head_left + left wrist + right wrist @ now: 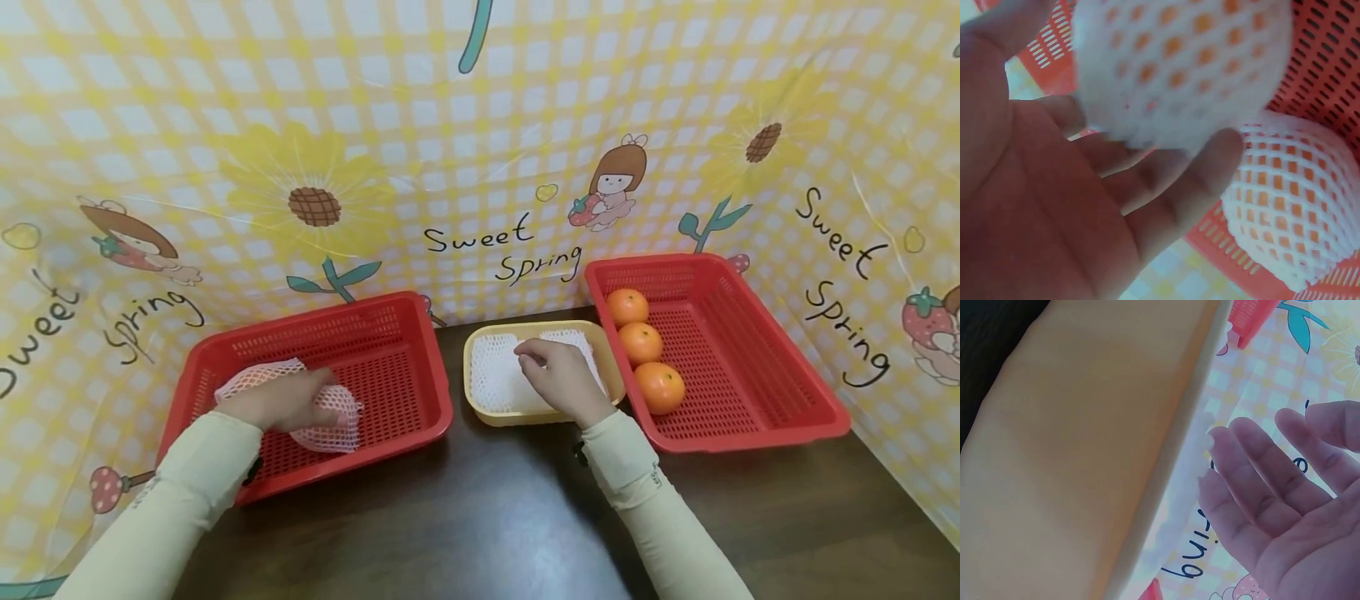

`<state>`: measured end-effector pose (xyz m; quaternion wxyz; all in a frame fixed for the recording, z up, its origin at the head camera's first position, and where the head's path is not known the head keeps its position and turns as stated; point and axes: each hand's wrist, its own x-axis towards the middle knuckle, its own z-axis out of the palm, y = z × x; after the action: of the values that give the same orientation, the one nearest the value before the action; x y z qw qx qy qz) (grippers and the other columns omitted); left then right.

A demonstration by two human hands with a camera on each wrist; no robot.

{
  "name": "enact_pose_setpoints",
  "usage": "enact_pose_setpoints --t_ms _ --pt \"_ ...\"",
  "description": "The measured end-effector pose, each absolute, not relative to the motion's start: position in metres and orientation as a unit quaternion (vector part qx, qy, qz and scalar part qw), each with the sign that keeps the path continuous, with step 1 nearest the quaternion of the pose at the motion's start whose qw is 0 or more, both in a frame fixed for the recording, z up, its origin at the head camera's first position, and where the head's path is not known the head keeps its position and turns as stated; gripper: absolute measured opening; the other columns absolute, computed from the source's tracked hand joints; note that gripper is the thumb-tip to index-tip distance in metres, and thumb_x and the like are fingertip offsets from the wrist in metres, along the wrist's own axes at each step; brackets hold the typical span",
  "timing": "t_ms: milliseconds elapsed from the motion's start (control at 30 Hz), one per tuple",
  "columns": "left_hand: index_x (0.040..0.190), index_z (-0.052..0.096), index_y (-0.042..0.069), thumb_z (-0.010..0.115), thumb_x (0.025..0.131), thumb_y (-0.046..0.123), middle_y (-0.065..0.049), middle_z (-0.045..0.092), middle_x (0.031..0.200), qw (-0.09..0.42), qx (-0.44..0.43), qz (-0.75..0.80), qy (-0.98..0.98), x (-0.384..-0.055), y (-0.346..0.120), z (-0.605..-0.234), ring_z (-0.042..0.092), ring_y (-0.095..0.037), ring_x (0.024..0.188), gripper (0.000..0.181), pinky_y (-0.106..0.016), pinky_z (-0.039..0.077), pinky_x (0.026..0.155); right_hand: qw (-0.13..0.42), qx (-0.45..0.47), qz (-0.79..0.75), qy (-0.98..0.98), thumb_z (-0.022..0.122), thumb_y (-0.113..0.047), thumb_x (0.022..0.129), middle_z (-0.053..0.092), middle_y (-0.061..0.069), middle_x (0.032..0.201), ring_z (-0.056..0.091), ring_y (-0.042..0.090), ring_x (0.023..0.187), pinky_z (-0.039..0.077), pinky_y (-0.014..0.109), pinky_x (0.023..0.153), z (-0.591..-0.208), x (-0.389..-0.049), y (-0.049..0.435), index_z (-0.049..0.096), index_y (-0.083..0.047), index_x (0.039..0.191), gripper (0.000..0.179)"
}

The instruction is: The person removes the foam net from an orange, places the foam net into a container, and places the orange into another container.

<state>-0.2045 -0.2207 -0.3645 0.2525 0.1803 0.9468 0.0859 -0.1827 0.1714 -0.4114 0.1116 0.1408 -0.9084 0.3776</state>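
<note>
My left hand [288, 400] is low inside the left red basket [386, 383], over fruit in white foam nets. In the left wrist view its palm faces the camera bare, with loosely bent fingers right at the lower end of a netted orange fruit [1179, 69]. Beside that fruit lies a second netted one [1291, 194], its orange skin showing through the mesh. My right hand [558, 375] hovers over the small yellow basket [480, 413], holding nothing. White foam nets [495, 375] lie in that basket, partly hidden by the hand.
On the right stands another red basket [742, 375] with three bare oranges [660, 387] along its left side. All the baskets rest on a dark brown table [465, 508]. A yellow checked cloth [465, 150] rises behind and at both sides.
</note>
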Motion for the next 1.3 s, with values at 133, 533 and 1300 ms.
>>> enact_pose_setpoints --t_ms 133,533,1300 --pt "0.146 0.039 -0.011 0.080 0.085 0.040 -0.034 0.049 0.140 0.273 0.155 0.052 0.948 -0.205 -0.221 -0.369 0.042 -0.055 0.130 0.090 -0.066 0.037 0.101 0.113 0.144 0.381 -0.906 0.064 -0.012 0.096 0.074 0.007 0.104 0.067 0.025 0.092 0.053 0.044 0.086 -0.411 -0.182 0.172 0.076 -0.005 0.108 0.019" --pt "0.150 0.027 -0.013 0.081 0.083 0.031 -0.036 0.043 0.143 0.285 0.174 0.094 0.938 -0.208 -0.215 -0.384 0.045 -0.048 0.130 0.097 -0.059 0.040 0.103 0.108 0.154 0.380 -0.906 0.064 -0.012 0.096 0.074 0.007 0.104 0.068 0.026 0.092 0.053 0.044 0.086 -0.410 -0.179 0.169 0.076 -0.005 0.108 0.018" --pt "0.152 0.036 0.034 0.093 0.071 0.037 0.010 0.048 0.140 -0.006 0.354 0.299 0.886 -0.145 -0.171 -0.337 0.051 -0.010 0.114 0.099 -0.040 0.052 0.090 -0.094 0.309 0.531 -0.783 0.065 -0.014 0.099 0.064 -0.001 0.076 0.060 0.014 0.065 0.052 0.030 0.061 -0.385 -0.136 0.125 0.070 -0.010 0.127 0.028"
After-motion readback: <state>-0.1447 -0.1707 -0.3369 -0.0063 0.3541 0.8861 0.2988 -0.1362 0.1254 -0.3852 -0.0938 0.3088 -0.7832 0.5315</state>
